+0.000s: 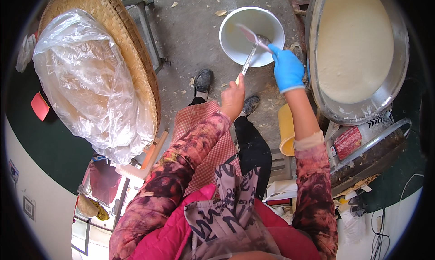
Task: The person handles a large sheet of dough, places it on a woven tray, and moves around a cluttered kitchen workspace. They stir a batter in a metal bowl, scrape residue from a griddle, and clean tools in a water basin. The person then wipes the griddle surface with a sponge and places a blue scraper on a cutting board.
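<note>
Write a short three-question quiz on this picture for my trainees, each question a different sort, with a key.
1. Fill the gap: the right hand, which grips a pink tool, wears a ____ glove.

2. True or false: from the person's own viewpoint, the white bucket stands to the left of the large metal basin.

3. Choose one: what lies over much of the woven tray?
A) a checked cloth
B) clear plastic
C) newspaper

Key: 1. blue; 2. true; 3. B
</note>
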Demonstrator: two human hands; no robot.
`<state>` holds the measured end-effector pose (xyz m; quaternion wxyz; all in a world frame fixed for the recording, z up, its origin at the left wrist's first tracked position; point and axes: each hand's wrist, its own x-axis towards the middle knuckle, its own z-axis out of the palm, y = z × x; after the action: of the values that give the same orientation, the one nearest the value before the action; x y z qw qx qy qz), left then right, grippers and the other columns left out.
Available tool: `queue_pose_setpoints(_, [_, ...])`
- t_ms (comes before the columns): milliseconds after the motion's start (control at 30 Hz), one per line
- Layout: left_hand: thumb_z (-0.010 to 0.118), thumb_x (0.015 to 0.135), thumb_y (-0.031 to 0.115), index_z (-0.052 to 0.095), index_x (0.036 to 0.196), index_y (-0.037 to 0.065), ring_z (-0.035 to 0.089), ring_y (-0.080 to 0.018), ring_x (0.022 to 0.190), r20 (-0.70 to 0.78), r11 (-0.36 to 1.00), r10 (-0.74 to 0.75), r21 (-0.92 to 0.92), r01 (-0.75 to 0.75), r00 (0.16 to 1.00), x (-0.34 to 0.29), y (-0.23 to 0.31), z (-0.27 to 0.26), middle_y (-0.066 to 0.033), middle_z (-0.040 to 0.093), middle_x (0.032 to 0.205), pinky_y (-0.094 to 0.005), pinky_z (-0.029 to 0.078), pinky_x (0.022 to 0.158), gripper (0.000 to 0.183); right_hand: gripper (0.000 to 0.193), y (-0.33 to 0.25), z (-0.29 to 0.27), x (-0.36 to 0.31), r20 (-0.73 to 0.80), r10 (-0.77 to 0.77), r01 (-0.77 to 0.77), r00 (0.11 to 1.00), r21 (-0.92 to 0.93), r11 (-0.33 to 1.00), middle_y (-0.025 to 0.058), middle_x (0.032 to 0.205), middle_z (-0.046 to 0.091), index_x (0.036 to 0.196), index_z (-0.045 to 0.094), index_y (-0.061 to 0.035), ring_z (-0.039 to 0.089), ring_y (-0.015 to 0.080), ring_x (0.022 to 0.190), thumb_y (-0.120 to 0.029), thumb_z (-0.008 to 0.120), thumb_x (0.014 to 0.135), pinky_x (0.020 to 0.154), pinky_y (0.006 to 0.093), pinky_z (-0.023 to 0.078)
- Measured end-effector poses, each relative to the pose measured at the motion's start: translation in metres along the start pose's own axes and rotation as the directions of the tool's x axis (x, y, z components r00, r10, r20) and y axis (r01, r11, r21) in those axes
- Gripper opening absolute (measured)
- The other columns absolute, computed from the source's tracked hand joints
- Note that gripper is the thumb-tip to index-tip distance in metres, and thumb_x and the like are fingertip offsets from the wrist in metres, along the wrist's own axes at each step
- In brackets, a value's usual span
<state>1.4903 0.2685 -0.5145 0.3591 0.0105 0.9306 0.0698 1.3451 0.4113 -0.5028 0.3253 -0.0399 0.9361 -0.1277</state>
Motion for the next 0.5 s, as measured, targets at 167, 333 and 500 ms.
queue_pose_setpoints(167, [0.054,0.077,0.008,0.031,0.136,0.008,0.061,-0.0225,0.057,0.040,0.998,0.006,-0.063,-0.004,0.999,0.001,-0.007,0.002,-0.0110,0.053,0.080,-0.0315,0.050,0.046,0.064,0.030,0.003,0.008,-0.022,0.107,0.064,-0.052,0.992,-0.116,0.992,0.0183,0.086,0.061,0.115,0.058,-0.0232,0.060,0.0352,0.077,-0.018,0.044,0.089,0.068,0.0434,0.048])
queue_pose_setpoints(333, [0.053,0.077,0.005,0.029,0.137,0.008,0.061,-0.0237,0.057,0.044,0.997,-0.002,-0.075,0.006,0.999,0.000,-0.015,0.015,-0.0119,0.053,0.079,-0.0326,0.049,0.047,0.065,0.030,0.021,0.033,0.026,0.109,0.028,-0.026,0.994,-0.022,0.999,0.0210,0.091,0.062,0.111,0.059,-0.0096,0.061,0.0374,0.083,-0.019,0.042,0.088,0.072,0.0453,0.048])
queue_pose_setpoints(500, [0.052,0.076,0.002,0.029,0.138,0.012,0.060,-0.0293,0.060,0.047,0.961,-0.072,-0.265,0.082,0.996,0.000,-0.034,0.009,-0.0143,0.055,0.078,-0.0378,0.049,0.052,0.067,0.032,0.019,0.003,0.010,0.029,0.055,-0.059,0.998,0.156,0.986,0.0208,0.095,0.061,0.117,0.056,-0.0179,0.059,0.0372,0.084,-0.016,0.043,0.088,0.074,0.0429,0.047])
